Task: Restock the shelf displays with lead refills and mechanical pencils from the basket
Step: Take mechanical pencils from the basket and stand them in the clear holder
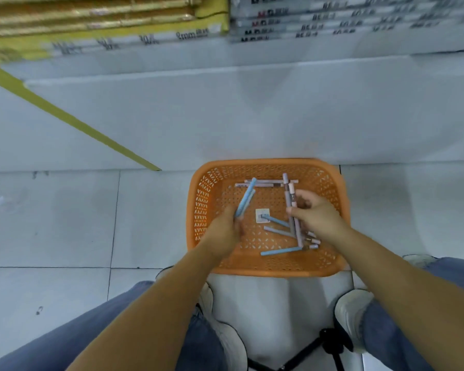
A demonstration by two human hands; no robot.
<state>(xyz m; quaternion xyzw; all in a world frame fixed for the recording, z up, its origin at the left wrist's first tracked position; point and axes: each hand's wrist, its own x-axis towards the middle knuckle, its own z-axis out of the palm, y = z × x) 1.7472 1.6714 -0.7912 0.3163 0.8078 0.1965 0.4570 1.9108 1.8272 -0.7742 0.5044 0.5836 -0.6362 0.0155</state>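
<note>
An orange plastic basket (206, 199) stands on the floor in front of me. My left hand (224, 232) grips two light blue pencils (245, 199) that stick up over the basket's left side. A few pinkish-grey pencils (289, 199) are held upright by my right hand (315, 214) over the right side. Several more blue and pink pencils (279, 250) lie loose on the basket floor, and two pale ones (263, 182) rest along its far wall. A white label (260, 214) sits at the centre of the bottom.
The white shelf base (225, 116) rises just behind the basket, with a yellow edge strip (65, 116) running diagonally at left. Blurred boxed stock (332, 20) fills the shelf above. My knees, white shoes (352, 311) and a black stool frame are below.
</note>
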